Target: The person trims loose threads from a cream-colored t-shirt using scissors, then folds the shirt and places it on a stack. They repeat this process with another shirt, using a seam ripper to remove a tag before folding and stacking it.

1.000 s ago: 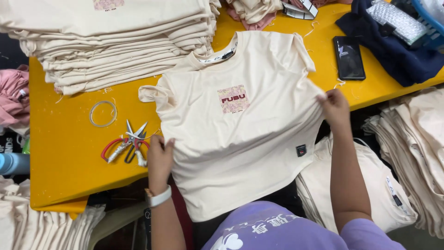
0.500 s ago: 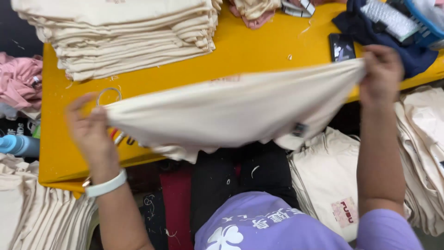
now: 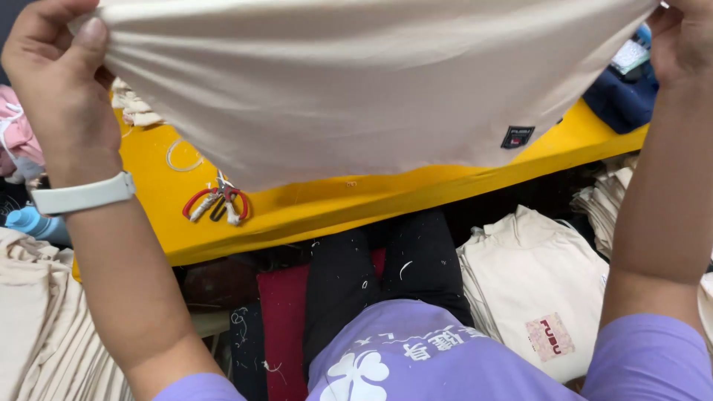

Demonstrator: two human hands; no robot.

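A cream T-shirt (image 3: 356, 82) with a small dark patch near its hem is stretched out in the air, filling the top of the head view. My left hand (image 3: 63, 74) pinches its upper left corner, thumb on top. My right hand (image 3: 679, 37) grips the upper right corner. The shirt hangs above the yellow table (image 3: 312, 204) and hides most of it.
Red-handled scissors (image 3: 217, 204) and a thin white loop (image 3: 182, 156) lie on the table's left part. Dark blue cloth (image 3: 620, 96) sits at the right end. Folded cream shirts (image 3: 538, 289) are stacked by my right knee, more (image 3: 37, 319) at lower left.
Both hands lifted the shirt off the table and raised it up close to the camera; it was flat a second ago and now hangs spread between them.
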